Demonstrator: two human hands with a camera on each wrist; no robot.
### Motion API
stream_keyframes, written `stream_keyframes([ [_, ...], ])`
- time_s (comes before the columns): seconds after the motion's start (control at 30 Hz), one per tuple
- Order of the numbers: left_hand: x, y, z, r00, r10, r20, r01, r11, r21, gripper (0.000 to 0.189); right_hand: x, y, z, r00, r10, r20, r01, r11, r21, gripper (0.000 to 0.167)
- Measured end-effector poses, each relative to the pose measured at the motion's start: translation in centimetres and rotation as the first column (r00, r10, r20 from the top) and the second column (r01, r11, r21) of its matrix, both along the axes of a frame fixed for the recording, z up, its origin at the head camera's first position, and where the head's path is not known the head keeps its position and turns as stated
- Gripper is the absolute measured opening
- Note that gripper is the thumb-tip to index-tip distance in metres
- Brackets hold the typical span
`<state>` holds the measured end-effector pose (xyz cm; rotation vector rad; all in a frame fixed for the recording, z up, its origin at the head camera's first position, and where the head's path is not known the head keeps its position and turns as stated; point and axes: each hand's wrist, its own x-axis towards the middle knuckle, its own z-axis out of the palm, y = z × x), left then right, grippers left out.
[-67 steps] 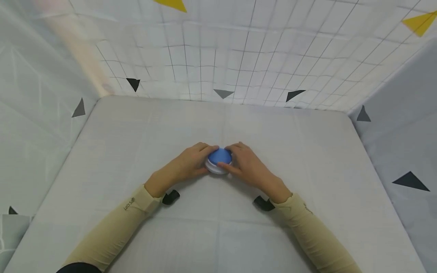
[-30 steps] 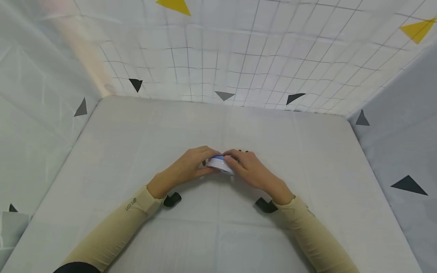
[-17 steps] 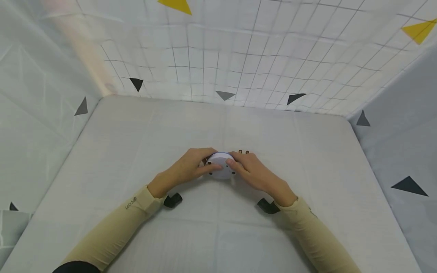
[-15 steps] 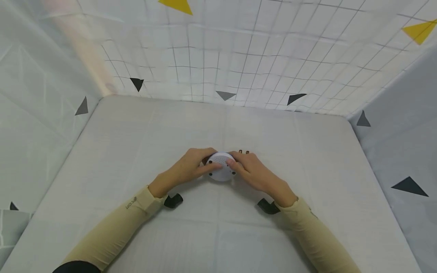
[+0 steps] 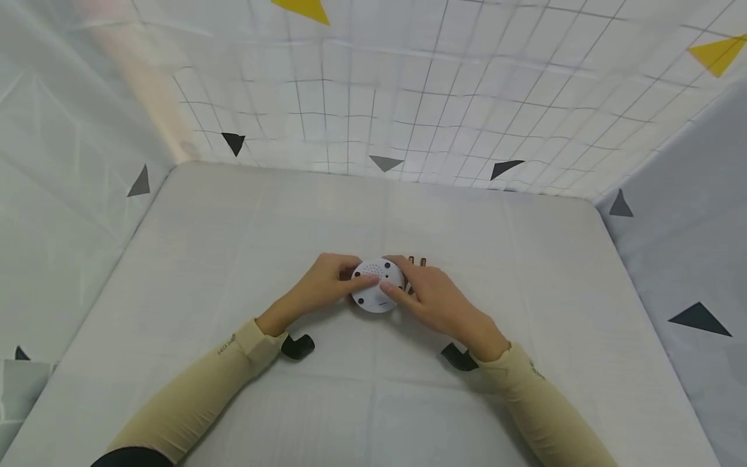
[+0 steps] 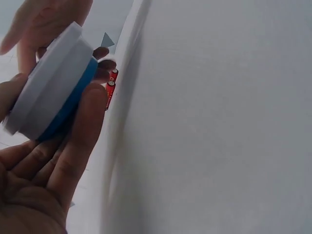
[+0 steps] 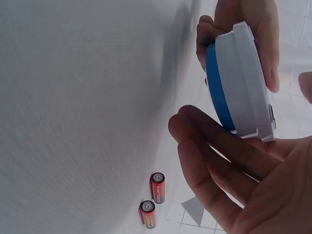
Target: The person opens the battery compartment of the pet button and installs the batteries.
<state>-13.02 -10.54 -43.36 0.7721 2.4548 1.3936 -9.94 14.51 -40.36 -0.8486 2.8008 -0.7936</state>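
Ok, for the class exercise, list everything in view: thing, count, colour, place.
Table: one, whitish, filling the centre
Round device: one, white and blue, centre of head view
Batteries: two, red, right of the device
Back sheet: one, white, grid-lined, behind the table
Side sheets: two, greyish, either side
Yellow triangles: two, yellow, high on back sheet
Dark triangles: seven, black or grey, across all three sheets
Unclear shape: one, black, head view's lower left edge
Wrist pieces: two, black, at the cuffs
Sleeves: two, beige, both forearms
Left hand: one, bare, gripping the device
Right hand: one, bare, beside the device
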Motion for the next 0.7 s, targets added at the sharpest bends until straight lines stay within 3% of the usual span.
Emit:
stream_keyframes([
  [0.17,-0.2,-0.1,-0.2,0.998,0.012,0.061,-0.013,1.0,0.016,0.027,0.2,-0.1,-0.1,0.999,-0.016,-0.044,0.017,1.0,0.016,0.06],
  [0.33,-0.3,0.0,-0.7,0.99,0.032,0.14,-0.04,0.998,0.054,0.027,0.5,-0.3,-0.1,0.995,-0.016,-0.103,0.019,1.0,0.025,0.074],
  [0.57,-0.1,0.0,-1.9,0.945,0.007,0.328,-0.065,0.984,0.166,0.032,0.7,-0.7,-0.3,0.992,-0.008,-0.13,0.009,1.0,0.01,0.079],
  [0.7,-0.1,0.1,-2.0,0.937,0.026,0.35,-0.095,0.979,0.182,0.036,0.6,-0.7,-0.5,0.992,-0.011,-0.129,0.007,1.0,-0.026,0.078],
])
